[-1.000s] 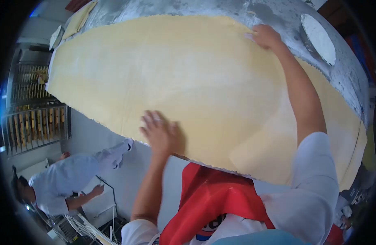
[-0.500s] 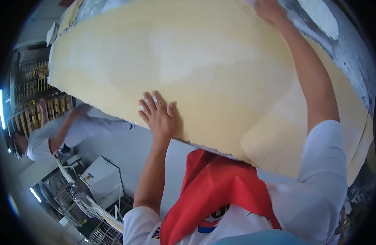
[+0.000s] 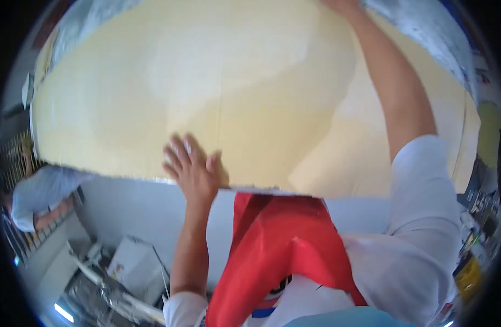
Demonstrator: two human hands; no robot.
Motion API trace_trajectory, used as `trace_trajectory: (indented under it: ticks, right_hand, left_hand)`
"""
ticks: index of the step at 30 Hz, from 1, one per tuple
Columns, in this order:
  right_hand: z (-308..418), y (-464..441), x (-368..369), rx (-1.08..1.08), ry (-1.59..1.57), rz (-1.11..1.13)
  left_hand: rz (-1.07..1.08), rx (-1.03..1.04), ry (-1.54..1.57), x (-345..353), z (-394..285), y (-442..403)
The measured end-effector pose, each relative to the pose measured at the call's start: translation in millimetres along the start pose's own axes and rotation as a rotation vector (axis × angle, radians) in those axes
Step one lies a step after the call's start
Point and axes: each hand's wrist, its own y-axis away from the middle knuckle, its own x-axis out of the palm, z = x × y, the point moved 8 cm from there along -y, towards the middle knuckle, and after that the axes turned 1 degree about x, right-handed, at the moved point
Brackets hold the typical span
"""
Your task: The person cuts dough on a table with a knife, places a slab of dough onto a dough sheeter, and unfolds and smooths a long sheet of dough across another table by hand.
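Observation:
A wide, pale yellow sheet of dough (image 3: 261, 103) covers most of the table, with lighter floury patches on it. My left hand (image 3: 191, 169) lies on the sheet near its front edge, palm down and fingers spread. My right arm reaches across the sheet to its far side. Only part of my right hand (image 3: 343, 5) shows at the top of the view, and its fingers are cut off by the frame. Whether it holds the far edge is hidden.
The metal table (image 3: 425, 27) shows beyond the sheet, dusted white. At the far left a co-worker (image 3: 46, 191) in white bends near a rack (image 3: 13, 161). A white cabinet (image 3: 136, 264) stands at the lower left. Assorted items lie at the right edge.
The view has shifted, and the far edge and the bowl of white powder have left it. My right hand has gone to the top edge of the frame. The co-worker appears farther left.

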Motion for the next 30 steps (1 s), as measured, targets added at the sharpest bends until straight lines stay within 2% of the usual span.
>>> trace_trajectory:
  ticks: [1, 3, 4, 6, 9, 11, 13, 15, 17, 18, 19, 20, 21, 22, 24, 25, 26, 28, 30]
  right_hand:
    - [-7.0, 10.9, -28.9, 0.014, 0.046, -0.058]
    - [-27.5, 40.3, -38.2, 0.141, 0.107, 0.314]
    - [-36.3, 44.8, -42.8, 0.149, 0.136, 0.281]
    - [-36.4, 55.9, -43.1, 0.016, 0.093, 0.137]
    - [-49.7, 48.5, -29.1, 0.154, 0.027, 0.165]
    - [-46.2, 31.7, -24.5, 0.187, -0.007, 0.100]
    - [-65.3, 34.4, -34.0, 0.217, -0.050, 0.056]
    - [-61.2, 42.1, -41.9, 0.096, -0.003, -0.079]
    - [-82.9, 51.2, -43.4, -0.068, -0.222, 0.122]
    - [-92.0, 57.4, -56.1, -0.169, -0.340, 0.197]
    - [-114.6, 54.2, -27.4, -0.101, -0.379, 0.266]
    - [-138.2, 51.8, 1.2, -0.029, -0.414, 0.331]
    - [-140.5, 36.0, 15.1, -0.113, -0.127, 0.443]
    - [-115.7, 33.0, 14.8, -0.161, -0.170, 0.426]
    - [-127.3, 43.7, -4.1, -0.085, -0.437, 0.369]
    - [-126.9, 51.2, -20.9, -0.071, -0.456, 0.312]
    - [-117.9, 66.4, -45.3, -0.049, -0.464, 0.254]
    - [-123.9, 53.0, -21.2, -0.127, -0.194, 0.546]
    - [-133.3, 58.7, -23.3, -0.157, -0.209, 0.465]
  left_hand:
    - [0.010, -0.004, -0.006, 1.3, 0.4, 2.6]
    - [-0.057, 0.149, 0.143, -5.7, -35.6, 10.7]
    - [-0.092, 0.170, 0.161, -12.7, -57.3, 10.9]
    - [-0.046, 0.369, 0.043, -23.2, -107.6, 29.8]
    - [-0.094, 0.371, 0.031, -16.1, -107.5, 32.8]
    - [-0.102, 0.363, -0.019, -14.5, -107.2, 29.1]
    - [-0.029, 0.315, -0.020, -12.8, -104.4, 32.7]
    - [-0.057, 0.199, -0.041, -12.9, -101.1, 48.9]
    - [-0.405, -0.044, 0.223, -29.1, -86.5, 85.2]
    - [-0.395, -0.177, 0.321, -26.9, -82.4, 99.6]
    - [-0.397, -0.320, 0.412, -25.1, -77.1, 113.9]
    - [-0.318, -0.581, 0.688, -13.8, -69.3, 119.3]
    - [-0.276, -0.809, 0.981, -5.4, -64.3, 124.2]
    - [-0.328, -0.849, 0.956, -8.9, -55.1, 129.2]
    - [-0.402, -1.024, 1.504, 21.6, -54.1, 123.6]
    - [-0.398, -0.987, 1.513, 15.4, -59.0, 112.4]
    - [-0.423, -1.054, 1.559, 14.9, -61.4, 122.8]
    - [-0.376, -1.168, 1.604, 20.3, -62.1, 105.9]
    - [-0.240, -1.215, 1.507, 22.9, -56.4, 104.6]
